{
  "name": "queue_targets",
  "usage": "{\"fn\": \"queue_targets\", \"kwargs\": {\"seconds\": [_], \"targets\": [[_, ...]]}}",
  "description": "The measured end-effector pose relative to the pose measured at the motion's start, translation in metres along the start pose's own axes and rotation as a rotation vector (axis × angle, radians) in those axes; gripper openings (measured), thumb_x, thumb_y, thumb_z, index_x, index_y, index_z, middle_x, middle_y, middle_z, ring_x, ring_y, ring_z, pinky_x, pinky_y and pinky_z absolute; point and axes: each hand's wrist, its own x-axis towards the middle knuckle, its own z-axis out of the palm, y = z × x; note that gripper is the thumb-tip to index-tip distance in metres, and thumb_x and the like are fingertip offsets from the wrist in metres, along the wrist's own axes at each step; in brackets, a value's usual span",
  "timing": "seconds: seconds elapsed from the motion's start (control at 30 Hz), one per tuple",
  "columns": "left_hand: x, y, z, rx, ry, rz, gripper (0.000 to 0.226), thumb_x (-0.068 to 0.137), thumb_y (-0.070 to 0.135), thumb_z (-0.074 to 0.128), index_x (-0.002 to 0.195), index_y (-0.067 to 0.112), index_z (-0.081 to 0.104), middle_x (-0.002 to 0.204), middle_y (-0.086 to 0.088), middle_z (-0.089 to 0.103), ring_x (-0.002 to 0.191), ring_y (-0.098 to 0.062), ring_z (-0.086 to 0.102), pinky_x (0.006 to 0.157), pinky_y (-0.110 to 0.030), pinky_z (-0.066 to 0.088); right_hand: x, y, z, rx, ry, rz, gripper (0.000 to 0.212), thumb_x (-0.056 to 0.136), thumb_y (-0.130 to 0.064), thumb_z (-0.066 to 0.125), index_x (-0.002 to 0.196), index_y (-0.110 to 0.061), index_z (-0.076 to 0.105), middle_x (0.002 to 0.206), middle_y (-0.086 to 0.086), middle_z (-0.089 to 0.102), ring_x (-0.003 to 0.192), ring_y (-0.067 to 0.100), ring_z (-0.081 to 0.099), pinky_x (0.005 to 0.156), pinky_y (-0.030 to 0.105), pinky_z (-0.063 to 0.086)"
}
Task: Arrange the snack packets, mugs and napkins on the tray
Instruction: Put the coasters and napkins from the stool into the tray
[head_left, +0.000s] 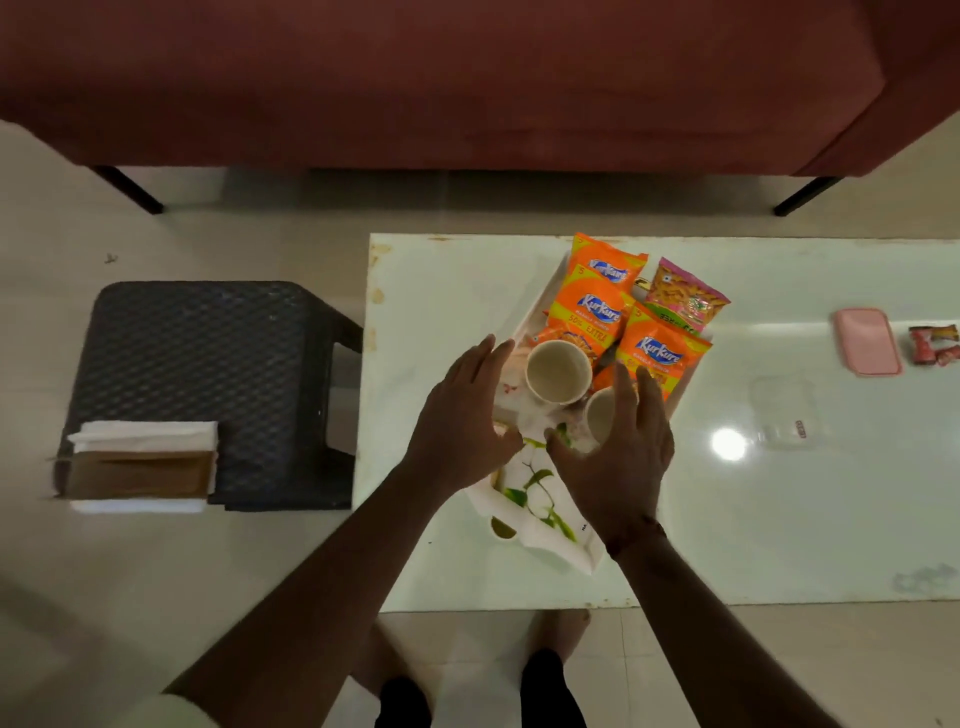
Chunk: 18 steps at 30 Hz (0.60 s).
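We see both hands open, fingers spread: left hand (465, 415) at the tray (524, 312) edge, right hand (618, 452) over a cream mug (600, 418). Second mug (558, 371) beside it, orange snack packets (597, 301) behind, leaf-print napkins (535, 499) below; all frame center on the white tabletop (779, 519).

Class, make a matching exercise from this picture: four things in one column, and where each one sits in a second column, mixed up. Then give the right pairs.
Things
1. orange snack packets
2. napkin stack
3. pink case
4. sofa

Places
A. on the dark stool
B. beyond the table's far edge
C. on the tray
D. on the table, far to the person's right

Pairs: 1-C, 2-A, 3-D, 4-B
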Motion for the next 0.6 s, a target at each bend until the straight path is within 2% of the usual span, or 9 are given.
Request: {"fn": "queue_targets", "kwargs": {"seconds": [0.13, 0.2, 0.27, 0.37, 0.5, 0.6], "targets": [[-0.027, -0.026, -0.03, 0.003, 0.035, -0.027, 0.092, 0.074, 0.048, 0.069, 0.149, 0.03, 0.019, 0.16, 0.003, 0.022, 0.145, -0.02, 0.025, 0.11, -0.047, 0.038, -0.017, -0.044, 0.015, 0.001, 0.008, -0.131, 0.097, 0.071, -0.046, 0.078, 0.15, -0.017, 0.031, 0.157, 0.011, 0.032, 0.148, 0.03, 0.023, 0.114, 0.06, 0.024], [-0.043, -0.042, -0.046, 0.044, 0.082, -0.057, 0.088, 0.077, 0.048, 0.067, 0.149, 0.03, 0.02, 0.16, 0.003, 0.022, 0.146, -0.02, 0.023, 0.114, -0.05, 0.031, -0.027, -0.069, 0.027, 0.0, -0.03, -0.208, 0.095, 0.072, -0.048, 0.076, 0.15, -0.018, 0.03, 0.158, 0.012, 0.031, 0.149, 0.03, 0.021, 0.114, 0.062, 0.023], [-0.061, -0.06, -0.063, 0.071, 0.128, -0.088, 0.086, 0.079, 0.044, 0.068, 0.149, 0.03, 0.02, 0.16, 0.002, 0.023, 0.147, -0.02, 0.021, 0.117, -0.052, 0.023, -0.038, -0.093, 0.038, -0.001, -0.088, -0.277, 0.097, 0.073, -0.052, 0.073, 0.152, -0.021, 0.026, 0.161, 0.009, 0.024, 0.151, 0.027, 0.015, 0.117, 0.059, 0.017], [-0.091, -0.092, -0.092, 0.071, 0.176, -0.142, 0.087, 0.078, 0.036, 0.07, 0.149, 0.024, 0.022, 0.159, -0.002, 0.025, 0.147, -0.021, 0.019, 0.117, -0.054, 0.022, -0.057, -0.131, 0.057, 0.035, -0.173, -0.372, 0.099, 0.074, -0.054, 0.07, 0.154, -0.026, 0.019, 0.164, 0.004, 0.016, 0.152, 0.023, 0.007, 0.118, 0.056, 0.015], [-0.131, -0.136, -0.131, 0.098, 0.245, -0.206, 0.086, 0.077, 0.035, 0.073, 0.148, 0.021, 0.026, 0.158, -0.004, 0.026, 0.147, -0.022, 0.02, 0.116, -0.055, 0.023, -0.079, -0.176, 0.083, 0.107, -0.306, -0.477, 0.096, 0.077, -0.059, 0.064, 0.154, -0.026, 0.019, 0.164, 0.002, 0.018, 0.152, 0.019, 0.004, 0.12, 0.051, 0.006], [-0.155, -0.168, -0.16, 0.114, 0.289, -0.278, 0.081, 0.08, 0.044, 0.069, 0.147, 0.019, 0.031, 0.157, -0.005, 0.029, 0.146, -0.022, 0.022, 0.117, -0.049, 0.02, -0.093, -0.205, 0.102, 0.137, -0.421, -0.562, 0.098, 0.077, -0.063, 0.062, 0.154, -0.025, 0.017, 0.163, 0.0, 0.021, 0.152, 0.016, 0.007, 0.12, 0.048, 0.003]]}}
